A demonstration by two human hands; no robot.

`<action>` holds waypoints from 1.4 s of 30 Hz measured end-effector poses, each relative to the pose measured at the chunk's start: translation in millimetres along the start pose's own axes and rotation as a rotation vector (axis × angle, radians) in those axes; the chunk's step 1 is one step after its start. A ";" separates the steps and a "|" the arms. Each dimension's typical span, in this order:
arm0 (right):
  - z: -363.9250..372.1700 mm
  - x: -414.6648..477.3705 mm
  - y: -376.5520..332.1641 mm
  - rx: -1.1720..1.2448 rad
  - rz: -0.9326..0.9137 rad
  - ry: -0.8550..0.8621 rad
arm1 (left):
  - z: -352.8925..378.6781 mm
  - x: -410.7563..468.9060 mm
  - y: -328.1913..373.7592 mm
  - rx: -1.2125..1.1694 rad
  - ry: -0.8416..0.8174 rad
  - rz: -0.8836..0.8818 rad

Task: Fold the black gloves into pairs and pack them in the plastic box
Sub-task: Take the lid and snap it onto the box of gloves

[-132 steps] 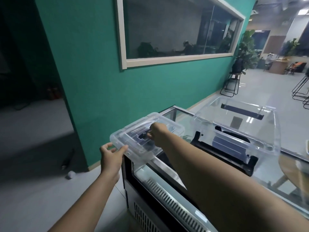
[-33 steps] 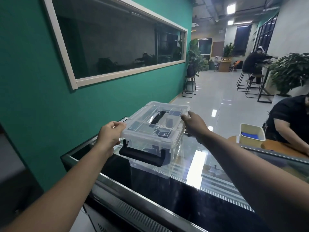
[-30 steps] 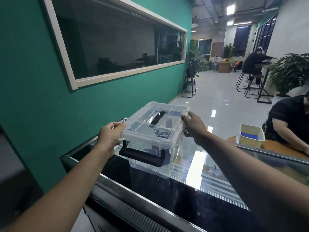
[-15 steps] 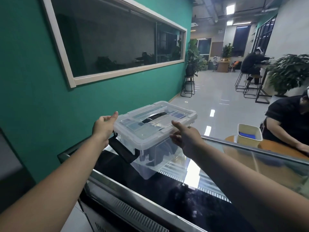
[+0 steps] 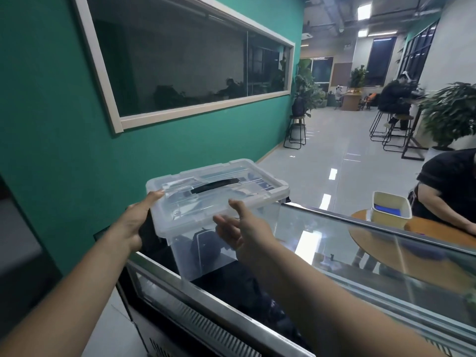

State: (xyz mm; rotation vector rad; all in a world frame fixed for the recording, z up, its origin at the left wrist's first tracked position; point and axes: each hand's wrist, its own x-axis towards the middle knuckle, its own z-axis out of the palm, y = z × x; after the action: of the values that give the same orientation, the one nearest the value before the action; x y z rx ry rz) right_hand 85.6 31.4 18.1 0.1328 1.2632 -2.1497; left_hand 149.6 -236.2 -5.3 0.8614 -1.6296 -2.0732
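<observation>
The right hand [image 5: 240,229] is close to the camera, loose with its fingers spread, just in front of the clear plastic box [image 5: 208,215] and maybe not touching it. The left hand [image 5: 137,219] grips the left end of the box and holds it, tilted, over the glass counter [image 5: 386,256]. Something dark, maybe the black gloves [image 5: 206,247], shows inside, and farther off a person [image 5: 448,186] sits at a round table [image 5: 438,229].
</observation>
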 end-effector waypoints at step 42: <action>-68.4 82.3 -112.7 -0.700 -0.411 0.126 | 23.3 -23.3 32.2 -0.006 -0.241 0.111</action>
State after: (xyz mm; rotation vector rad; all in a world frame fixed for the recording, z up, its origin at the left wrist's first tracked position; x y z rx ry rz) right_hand -58.7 86.8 34.5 -0.3152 2.1890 -1.8925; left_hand 148.9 -213.2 34.5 0.5220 -1.7472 -2.1694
